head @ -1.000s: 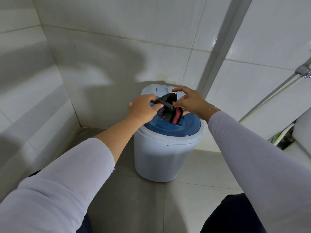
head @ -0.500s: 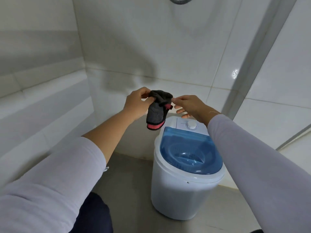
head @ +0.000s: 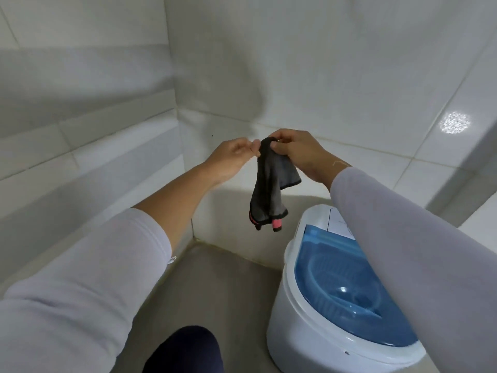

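Head view. Item: one dark sock (head: pixel 270 184) with pink trim. A second ago it lay bunched on the blue lid (head: pixel 344 297) of the small white washer (head: pixel 304 343). It is now lifted off and hangs at full length from both hands.

- **Left hand** (head: pixel 232 157): fingertips pinch the sock's top edge.
- **Right hand** (head: pixel 298 154): fingers curl round the same top.
- **Judged:** the sock is being shaken out, and the lid is closed, not yet opened.
- **Clearance:** the washer rim sits below the right forearm, and the sock's lower end is clear of it. The tiled wall (head: pixel 322 76) stands beyond the hands, apart. Bare floor (head: pixel 215 286) lies under the left hand.
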`<state>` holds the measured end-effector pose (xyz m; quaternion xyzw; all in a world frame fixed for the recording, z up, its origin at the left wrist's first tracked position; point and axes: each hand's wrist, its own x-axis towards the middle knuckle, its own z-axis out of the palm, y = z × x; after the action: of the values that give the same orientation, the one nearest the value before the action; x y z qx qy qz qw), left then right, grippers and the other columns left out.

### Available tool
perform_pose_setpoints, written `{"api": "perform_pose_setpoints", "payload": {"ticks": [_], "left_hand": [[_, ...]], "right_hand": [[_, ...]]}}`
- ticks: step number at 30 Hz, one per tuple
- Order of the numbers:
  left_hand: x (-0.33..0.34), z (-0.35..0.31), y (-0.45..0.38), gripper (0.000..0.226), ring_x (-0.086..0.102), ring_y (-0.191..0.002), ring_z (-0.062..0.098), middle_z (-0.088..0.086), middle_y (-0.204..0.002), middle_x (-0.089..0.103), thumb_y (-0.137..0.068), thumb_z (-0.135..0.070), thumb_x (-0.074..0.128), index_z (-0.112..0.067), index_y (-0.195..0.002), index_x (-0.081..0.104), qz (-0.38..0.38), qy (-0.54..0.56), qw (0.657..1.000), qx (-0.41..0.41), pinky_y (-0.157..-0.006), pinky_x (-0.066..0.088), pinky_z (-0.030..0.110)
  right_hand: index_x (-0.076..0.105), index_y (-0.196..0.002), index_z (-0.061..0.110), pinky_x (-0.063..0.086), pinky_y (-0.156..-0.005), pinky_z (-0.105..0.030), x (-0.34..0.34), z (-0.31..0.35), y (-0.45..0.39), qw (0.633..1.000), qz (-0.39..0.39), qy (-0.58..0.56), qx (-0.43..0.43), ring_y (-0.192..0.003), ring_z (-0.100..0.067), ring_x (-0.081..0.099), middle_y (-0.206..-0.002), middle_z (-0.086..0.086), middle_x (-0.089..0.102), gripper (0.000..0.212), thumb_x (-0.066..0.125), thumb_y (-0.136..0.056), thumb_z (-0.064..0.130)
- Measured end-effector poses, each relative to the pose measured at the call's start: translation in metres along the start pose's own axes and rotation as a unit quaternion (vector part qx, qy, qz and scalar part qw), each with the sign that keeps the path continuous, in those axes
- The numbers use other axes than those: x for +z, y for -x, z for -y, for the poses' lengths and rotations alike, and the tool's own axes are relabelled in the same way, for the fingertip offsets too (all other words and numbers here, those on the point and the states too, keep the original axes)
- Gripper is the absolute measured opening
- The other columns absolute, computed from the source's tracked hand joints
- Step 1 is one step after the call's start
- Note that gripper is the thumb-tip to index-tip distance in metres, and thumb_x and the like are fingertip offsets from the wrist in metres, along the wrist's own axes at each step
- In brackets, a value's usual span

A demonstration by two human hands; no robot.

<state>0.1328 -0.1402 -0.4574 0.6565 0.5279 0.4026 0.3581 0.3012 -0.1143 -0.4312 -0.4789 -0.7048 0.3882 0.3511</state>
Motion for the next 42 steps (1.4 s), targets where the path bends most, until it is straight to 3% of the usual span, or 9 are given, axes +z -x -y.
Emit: {"api": "perform_pose_setpoints", "payload": {"ticks": [4, 12, 15, 19, 26, 31, 33, 36, 42], "left_hand": [[-0.025, -0.019, -0.036, 0.031, 0.050, -0.108, 0.006, -0.002, -0.117, 0.056, -0.098, -0.012, 0.046, -0.004, -0.128, 0.051, 0.005, 0.008, 1.000, 0.019, -0.071, 0.041, -0.006], [-0.123, -0.126, -0.068, 0.022, 0.055, -0.112, 0.018, 0.004, -0.115, 0.064, -0.096, -0.027, 0.050, -0.012, -0.105, 0.063, -0.010, -0.098, 0.994, -0.044, -0.098, 0.041, 0.034], [-0.169, -0.187, -0.075, 0.018, 0.057, -0.103, 0.020, 0.002, -0.107, 0.063, -0.098, -0.029, 0.044, -0.017, -0.099, 0.058, -0.013, -0.124, 0.991, -0.037, -0.085, 0.043, 0.030], [-0.231, -0.268, -0.083, 0.015, 0.054, -0.086, 0.016, 0.000, -0.097, 0.060, -0.099, -0.030, 0.042, -0.022, -0.096, 0.054, -0.027, -0.140, 0.990, -0.021, -0.066, 0.040, 0.021], [-0.319, -0.375, -0.106, 0.013, 0.063, -0.099, 0.025, 0.011, -0.107, 0.067, -0.093, -0.032, 0.054, -0.024, -0.104, 0.057, -0.018, -0.114, 0.993, -0.026, -0.088, 0.049, 0.035], [-0.346, -0.408, -0.141, 0.007, 0.056, -0.078, 0.017, 0.014, -0.106, 0.066, -0.095, -0.025, 0.053, -0.024, -0.100, 0.049, -0.033, -0.099, 0.995, 0.005, -0.066, 0.043, 0.025], [-0.344, -0.411, -0.158, 0.003, 0.054, -0.079, 0.017, 0.009, -0.102, 0.065, -0.094, -0.023, 0.053, -0.024, -0.094, 0.050, -0.058, -0.112, 0.992, 0.018, -0.067, 0.040, 0.025], [-0.337, -0.410, -0.182, 0.003, 0.055, -0.093, 0.018, 0.000, -0.104, 0.064, -0.093, -0.021, 0.055, -0.022, -0.094, 0.057, -0.106, -0.135, 0.985, 0.026, -0.079, 0.039, 0.026], [-0.325, -0.396, -0.216, 0.009, 0.064, -0.100, 0.021, 0.003, -0.105, 0.071, -0.092, -0.016, 0.057, -0.018, -0.096, 0.065, -0.160, -0.135, 0.978, 0.020, -0.082, 0.046, 0.027]], "right_hand": [[0.064, -0.086, 0.017, 0.046, -0.080, -0.029, -0.013, 0.034, -0.039, 0.999, 0.045, 0.000, -0.004, -0.086, -0.019, 0.055, -0.092, -0.008, 0.061, 0.015, 0.053, -0.090, 0.009], [0.068, -0.101, 0.011, 0.047, -0.086, -0.027, -0.060, 0.168, -0.080, 0.998, 0.047, 0.045, 0.015, -0.088, -0.017, 0.058, -0.095, -0.004, 0.065, 0.017, 0.056, -0.090, 0.017], [0.067, -0.106, 0.008, 0.046, -0.091, -0.029, -0.076, 0.239, -0.090, 0.998, 0.039, 0.044, 0.009, -0.092, -0.017, 0.058, -0.099, -0.004, 0.064, 0.021, 0.056, -0.090, 0.017], [0.067, -0.106, 0.009, 0.046, -0.078, -0.020, -0.096, 0.332, -0.103, 1.000, 0.008, 0.021, 0.002, -0.088, -0.016, 0.058, -0.097, -0.002, 0.063, 0.020, 0.055, -0.090, 0.015], [0.068, -0.095, 0.014, 0.044, -0.081, -0.024, -0.127, 0.449, -0.134, 0.995, -0.084, 0.038, -0.029, -0.086, -0.016, 0.057, -0.088, 0.000, 0.062, 0.013, 0.056, -0.088, 0.013], [0.068, -0.085, 0.021, 0.040, -0.056, -0.006, -0.140, 0.483, -0.155, 0.980, -0.157, 0.096, -0.081, -0.063, -0.011, 0.050, -0.068, 0.001, 0.057, 0.024, 0.051, -0.086, 0.004], [0.073, -0.087, 0.018, 0.039, -0.065, -0.003, -0.140, 0.484, -0.164, 0.972, -0.171, 0.137, -0.084, -0.078, -0.015, 0.057, -0.086, 0.000, 0.068, 0.032, 0.045, -0.087, 0.003], [0.074, -0.098, 0.018, 0.037, -0.084, -0.017, -0.137, 0.482, -0.175, 0.960, -0.202, 0.184, -0.063, -0.099, -0.023, 0.058, -0.107, -0.010, 0.066, 0.035, 0.041, -0.091, 0.005], [0.070, -0.110, 0.016, 0.033, -0.083, -0.012, -0.127, 0.474, -0.191, 0.954, -0.223, 0.199, -0.018, -0.105, -0.025, 0.058, -0.116, -0.010, 0.065, 0.037, 0.039, -0.093, 0.005]]}}
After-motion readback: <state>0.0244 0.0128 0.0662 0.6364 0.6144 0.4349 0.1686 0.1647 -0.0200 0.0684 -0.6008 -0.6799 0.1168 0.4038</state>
